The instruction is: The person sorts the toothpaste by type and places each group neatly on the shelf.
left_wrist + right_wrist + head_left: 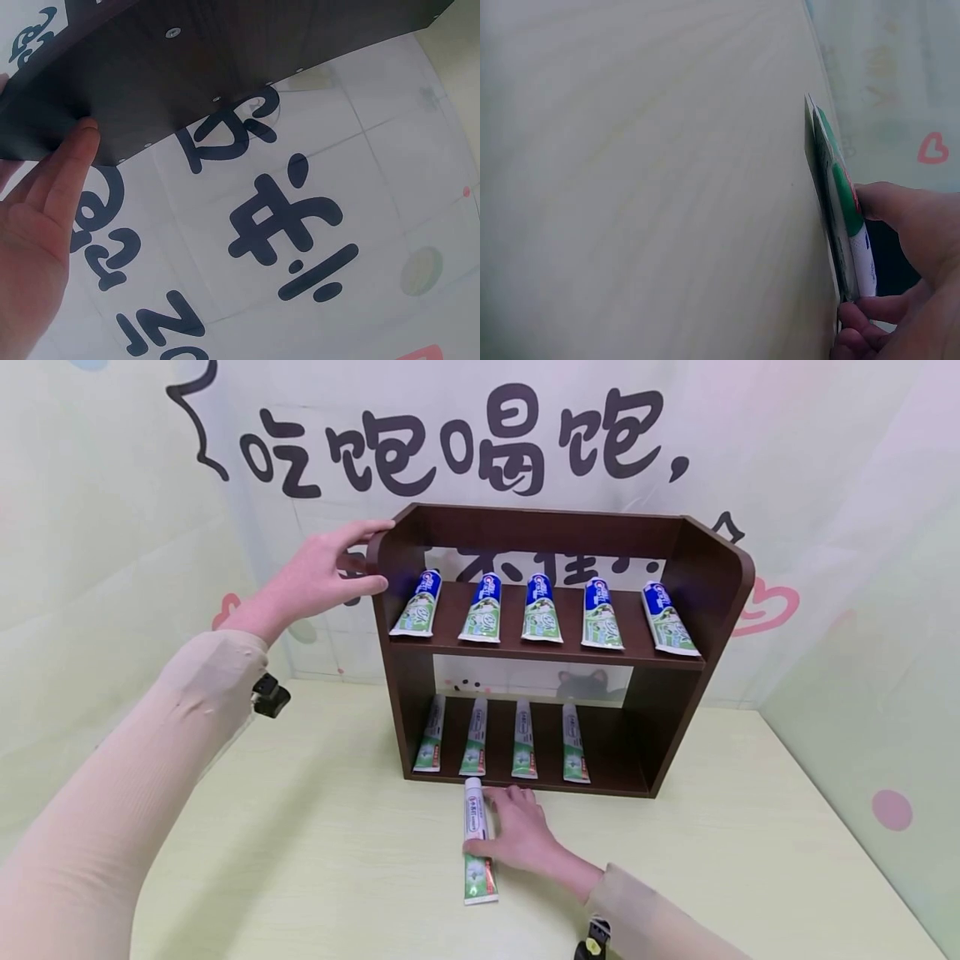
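A dark brown two-tier shelf (555, 653) stands upright on the table. My left hand (318, 572) touches its upper left side panel (195, 67); the fingers look mostly straight, with the thumb at the panel and another finger on the top edge. In front of the shelf, my right hand (525, 835) holds a white and green toothpaste tube (480, 881) between thumb and fingers. The tube's cap points toward the shelf. In the right wrist view the tube (847, 206) stays close to the table surface, gripped along its sides.
Several blue and green toothpaste tubes (542, 610) lie in a row on the upper tier. Several white and green tubes (523, 743) line the lower tier, left of a bare stretch (618, 760). Behind the shelf hangs a printed cloth wall (450, 393).
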### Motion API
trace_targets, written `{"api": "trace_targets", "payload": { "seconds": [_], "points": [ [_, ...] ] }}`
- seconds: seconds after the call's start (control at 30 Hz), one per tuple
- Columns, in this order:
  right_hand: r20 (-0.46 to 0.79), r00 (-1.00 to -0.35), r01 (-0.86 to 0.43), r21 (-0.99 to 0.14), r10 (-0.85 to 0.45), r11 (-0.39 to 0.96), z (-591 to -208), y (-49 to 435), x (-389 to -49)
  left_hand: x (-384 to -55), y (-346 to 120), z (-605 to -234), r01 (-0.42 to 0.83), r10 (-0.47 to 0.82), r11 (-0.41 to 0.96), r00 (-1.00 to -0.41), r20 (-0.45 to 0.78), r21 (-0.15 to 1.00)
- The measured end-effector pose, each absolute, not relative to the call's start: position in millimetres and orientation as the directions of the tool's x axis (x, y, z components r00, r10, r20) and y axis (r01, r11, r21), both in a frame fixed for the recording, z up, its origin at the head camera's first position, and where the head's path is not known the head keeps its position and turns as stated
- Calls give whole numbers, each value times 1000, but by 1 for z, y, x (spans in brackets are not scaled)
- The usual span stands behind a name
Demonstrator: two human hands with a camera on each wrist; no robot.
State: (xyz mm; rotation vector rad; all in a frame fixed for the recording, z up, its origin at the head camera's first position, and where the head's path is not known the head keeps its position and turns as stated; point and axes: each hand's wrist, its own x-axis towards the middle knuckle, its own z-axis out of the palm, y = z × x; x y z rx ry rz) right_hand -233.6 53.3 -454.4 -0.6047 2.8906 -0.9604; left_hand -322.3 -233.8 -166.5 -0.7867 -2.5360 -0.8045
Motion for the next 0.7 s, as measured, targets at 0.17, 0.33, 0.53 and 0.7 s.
{"api": "trace_targets", "payload": {
  "seconds": [0.17, 0.33, 0.53, 0.7],
  "points": [
    [61, -912, -357, -605, -405, 712, -452, 52, -234, -323, -234, -166, 610, 397, 681, -773, 495, 406],
    [17, -884, -358, -667, -467, 654, -450, 49, -233, -322, -234, -166, 605, 397, 688, -776, 489, 401],
    [-15, -872, -328, -724, -489, 607, -447, 47, -235, -320, -234, -166, 592, 387, 693, -788, 479, 413],
    [-42, -875, -289, -754, -482, 590, -446, 44, -238, -320, -233, -166, 593, 387, 695, -786, 483, 408]
  ]
}}
